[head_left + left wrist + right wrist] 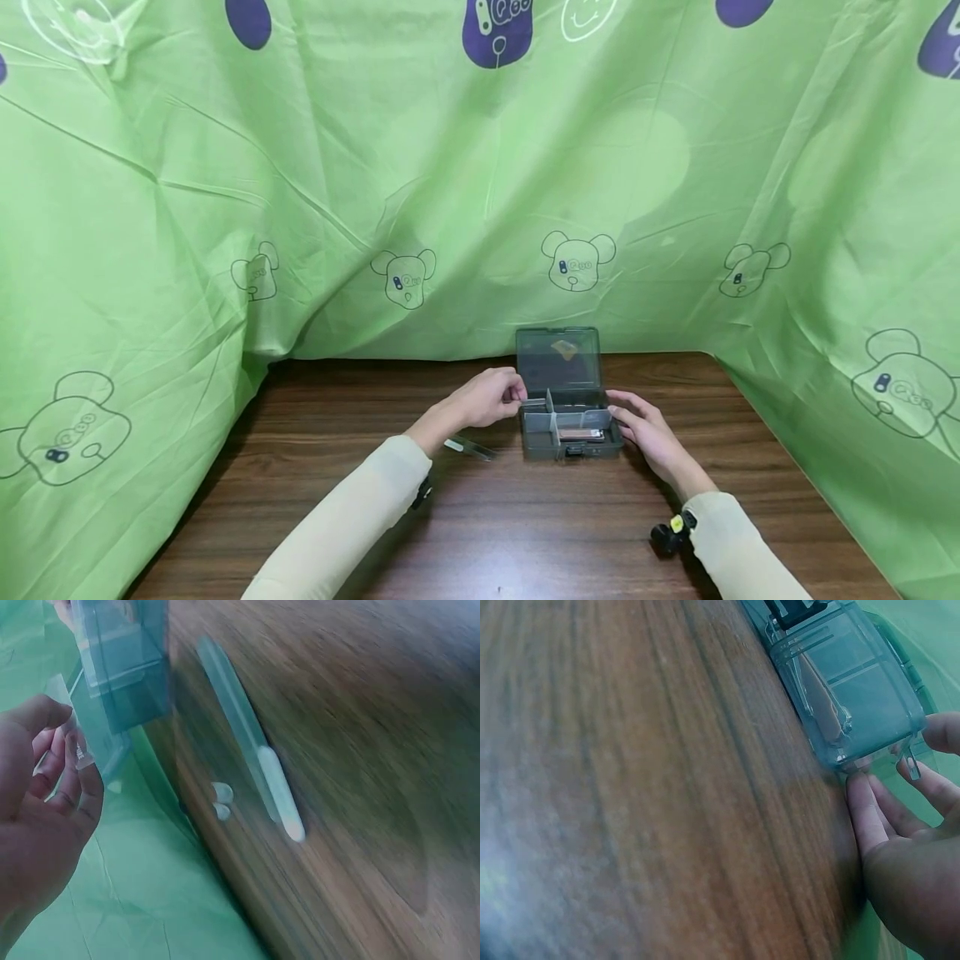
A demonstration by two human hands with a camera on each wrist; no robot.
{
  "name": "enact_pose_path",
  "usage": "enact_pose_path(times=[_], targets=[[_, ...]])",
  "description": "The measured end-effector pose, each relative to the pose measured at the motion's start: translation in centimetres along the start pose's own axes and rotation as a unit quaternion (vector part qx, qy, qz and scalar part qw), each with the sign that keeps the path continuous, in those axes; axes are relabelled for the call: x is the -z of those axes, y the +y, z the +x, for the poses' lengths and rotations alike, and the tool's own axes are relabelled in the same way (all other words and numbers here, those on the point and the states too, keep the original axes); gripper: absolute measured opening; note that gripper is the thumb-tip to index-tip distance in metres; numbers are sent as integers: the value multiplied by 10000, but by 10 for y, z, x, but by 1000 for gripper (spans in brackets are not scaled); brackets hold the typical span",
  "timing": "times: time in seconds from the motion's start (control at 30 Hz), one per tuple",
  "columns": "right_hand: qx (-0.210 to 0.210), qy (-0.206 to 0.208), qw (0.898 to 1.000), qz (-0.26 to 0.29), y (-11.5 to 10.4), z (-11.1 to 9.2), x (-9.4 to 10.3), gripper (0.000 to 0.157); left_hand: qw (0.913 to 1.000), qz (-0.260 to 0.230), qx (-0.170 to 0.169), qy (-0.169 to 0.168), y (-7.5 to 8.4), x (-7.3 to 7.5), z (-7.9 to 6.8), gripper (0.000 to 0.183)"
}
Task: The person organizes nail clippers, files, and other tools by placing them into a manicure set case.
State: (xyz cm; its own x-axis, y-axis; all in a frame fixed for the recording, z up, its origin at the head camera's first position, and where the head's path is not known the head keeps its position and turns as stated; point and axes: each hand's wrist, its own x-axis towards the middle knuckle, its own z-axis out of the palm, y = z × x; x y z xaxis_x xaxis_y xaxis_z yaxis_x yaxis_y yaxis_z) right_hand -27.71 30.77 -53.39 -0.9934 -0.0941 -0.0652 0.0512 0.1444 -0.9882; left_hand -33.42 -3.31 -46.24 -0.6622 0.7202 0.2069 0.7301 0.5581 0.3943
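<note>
Box [540, 455] is placed on the table [525, 525], with its lid [558, 358] raised at the rear. Curtain [450, 167] is hung behind and along both sides. A nail clipper [581, 434] is contained in the front right compartment. At the box's left, a small strip [534, 403] is held by the left grip [487, 398] at the rear left compartment. The right end is touched by the right grip [648, 433]. Left of the box, nearer the front, a long case [232, 705] is laid; an oblong piece [282, 795] is seen at its left end, two small pieces [223, 793] just beside.
</note>
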Motion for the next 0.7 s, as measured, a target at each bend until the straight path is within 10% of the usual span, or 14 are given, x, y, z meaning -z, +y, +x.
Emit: enact_pose_path(times=[0.7], targets=[[-59, 26, 10000, 56, 1, 2, -1, 49, 9999, -122, 60, 82, 24, -25, 50, 8]])
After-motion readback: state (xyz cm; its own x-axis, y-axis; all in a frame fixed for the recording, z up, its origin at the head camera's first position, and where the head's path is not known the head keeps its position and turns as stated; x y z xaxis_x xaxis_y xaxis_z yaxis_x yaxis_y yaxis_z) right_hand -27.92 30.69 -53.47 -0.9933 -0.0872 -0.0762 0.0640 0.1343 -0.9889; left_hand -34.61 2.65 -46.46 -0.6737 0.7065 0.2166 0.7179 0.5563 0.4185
